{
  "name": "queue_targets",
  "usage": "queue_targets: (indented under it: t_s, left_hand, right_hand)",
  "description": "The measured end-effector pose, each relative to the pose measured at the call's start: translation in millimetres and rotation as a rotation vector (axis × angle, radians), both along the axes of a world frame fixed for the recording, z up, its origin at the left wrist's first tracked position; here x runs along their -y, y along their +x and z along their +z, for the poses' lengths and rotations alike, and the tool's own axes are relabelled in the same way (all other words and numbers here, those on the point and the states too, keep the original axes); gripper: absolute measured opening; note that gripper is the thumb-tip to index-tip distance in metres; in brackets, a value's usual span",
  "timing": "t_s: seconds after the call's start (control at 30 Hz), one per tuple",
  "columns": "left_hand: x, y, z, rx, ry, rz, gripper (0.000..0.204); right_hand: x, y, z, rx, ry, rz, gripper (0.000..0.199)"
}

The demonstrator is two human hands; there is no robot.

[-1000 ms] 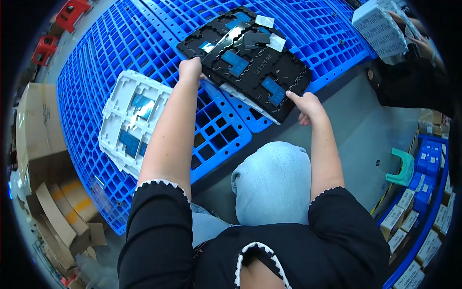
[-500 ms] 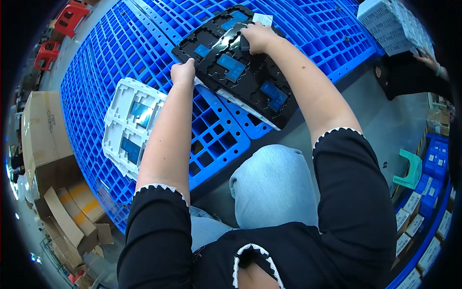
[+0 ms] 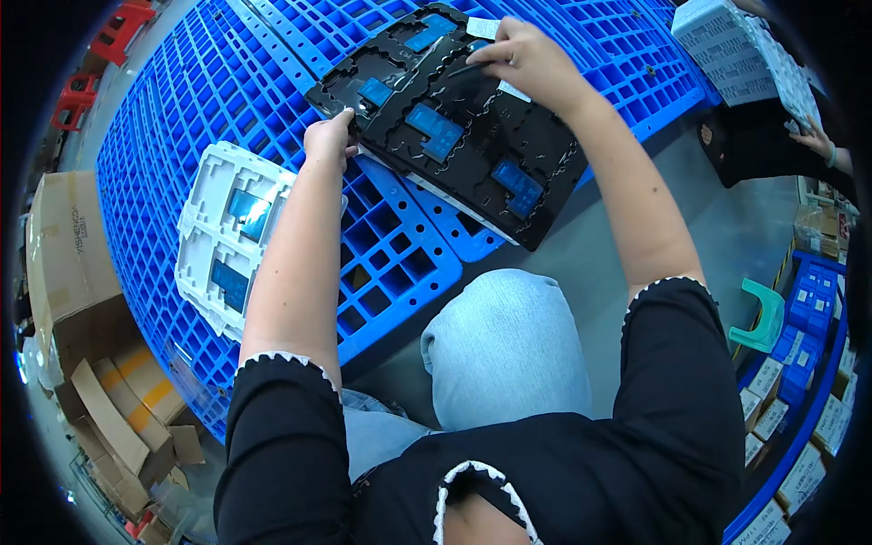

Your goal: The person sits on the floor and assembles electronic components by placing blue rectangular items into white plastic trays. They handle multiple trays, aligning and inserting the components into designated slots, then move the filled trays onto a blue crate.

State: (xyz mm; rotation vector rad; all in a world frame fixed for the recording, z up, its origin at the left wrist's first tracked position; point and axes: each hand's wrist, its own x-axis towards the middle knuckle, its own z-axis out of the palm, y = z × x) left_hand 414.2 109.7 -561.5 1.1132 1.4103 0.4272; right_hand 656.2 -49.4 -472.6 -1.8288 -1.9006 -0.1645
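Observation:
Black moulded plastic trays [image 3: 472, 150] lie on a blue pallet, with several blue film-covered L-shaped pieces [image 3: 434, 133] in their recesses. My left hand [image 3: 329, 138] is closed on the near left edge of the black trays. Over their far right part, my right hand [image 3: 531, 62] has thumb and fingertips pinched together. A small dark edge shows at those fingertips, but I cannot make out what it is. White labels [image 3: 482, 28] show close to that hand. Left of my left forearm sits a white tray [image 3: 202, 186] holding blue pieces [image 3: 249, 213], partly hidden by the arm.
The blue grid-topped pallet [image 3: 163, 136] spans the far side. Open cardboard boxes [image 3: 77, 245] stand at the left, red stools [image 3: 74, 100] behind. At the far right another person's hand [image 3: 815, 143] touches stacked white trays [image 3: 727, 54]. A green stool [image 3: 761, 315] and blue bins [image 3: 804, 313] stand right.
My right hand has lifted slightly and shifted right, its fingers now pinched where they lay over the black tray. My left hand stays at the tray's edge. The view has shifted a little.

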Motion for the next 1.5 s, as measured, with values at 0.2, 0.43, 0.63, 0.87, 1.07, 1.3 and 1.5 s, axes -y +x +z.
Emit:
queue_targets:
  t_s: [0.2,0.43,0.63,0.87,1.07,1.3,1.5]
  left_hand:
    - [8.1,9.4,14.0,0.017,-0.007,-0.014,0.028]
    - [12.2,8.2,16.4,-0.08,0.103,-0.066,0.033]
    - [11.3,7.8,14.6,-0.09,0.094,-0.072,0.033]
    - [14.2,12.7,7.1,-0.22,0.288,-0.166,0.05]
    - [6.4,16.0,-2.4,-0.171,0.226,-0.119,0.067]
    - [5.6,12.4,4.6,-0.18,0.16,-0.145,0.071]
    - [-20.1,18.9,-30.8,-0.26,0.133,0.004,0.094]
  right_hand:
    - [20.3,-5.4,-57.8,0.06,0.125,-0.046,0.03]
    - [25.5,-16.5,-77.3,0.22,0.041,-0.303,0.036]
    - [34.3,-11.3,-81.7,0.168,0.172,-0.422,0.034]
    - [30.0,-45.7,-66.9,-0.044,0.122,-0.479,0.033]
    - [3.2,-46.3,-70.8,0.083,-0.112,-0.409,0.018]
    - [26.2,-47.8,-80.4,0.056,0.125,-0.195,0.021]
    - [45.2,-44.8,-70.7,-0.086,0.317,-0.424,0.026]
